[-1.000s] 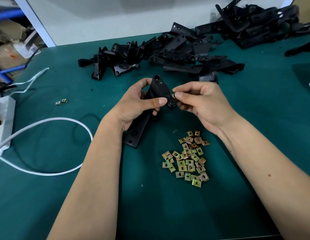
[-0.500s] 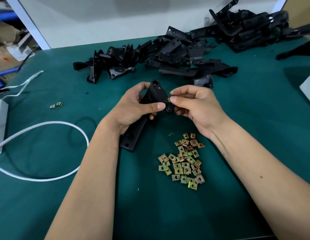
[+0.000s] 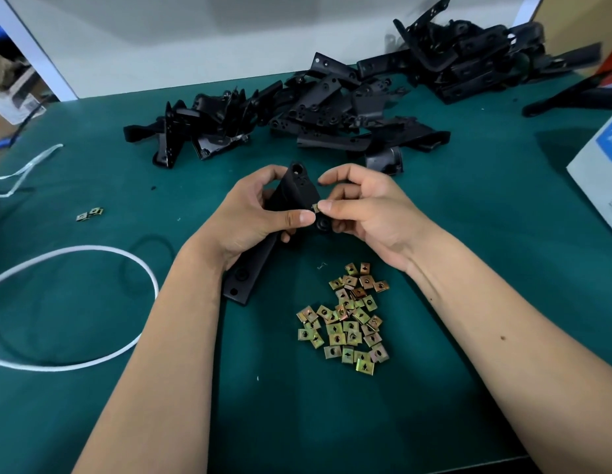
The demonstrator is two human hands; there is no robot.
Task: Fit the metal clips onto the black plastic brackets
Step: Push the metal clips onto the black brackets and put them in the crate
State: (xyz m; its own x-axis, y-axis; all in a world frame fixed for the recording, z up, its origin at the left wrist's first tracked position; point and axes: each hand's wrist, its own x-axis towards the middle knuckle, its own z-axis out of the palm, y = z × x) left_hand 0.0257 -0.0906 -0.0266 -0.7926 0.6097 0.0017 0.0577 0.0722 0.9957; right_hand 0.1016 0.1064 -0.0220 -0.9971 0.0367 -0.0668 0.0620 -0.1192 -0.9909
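Left hand (image 3: 250, 217) is gripping the bracket (image 3: 291, 200); right hand (image 3: 362, 206) is pinching a clip (image 3: 315, 207) against it, above the clip pile (image 3: 347, 319).

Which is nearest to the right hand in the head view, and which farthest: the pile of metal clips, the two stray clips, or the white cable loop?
From the right hand:
1. Pile of metal clips, just below the hand on the green mat, toward the person.
2. White cable loop, off to the left, past the left forearm.
3. Two stray clips, farther left still, beyond the loop's near edge.

black bracket (image 3: 291, 196) tilted, brass clip (image 3: 315, 207) touching
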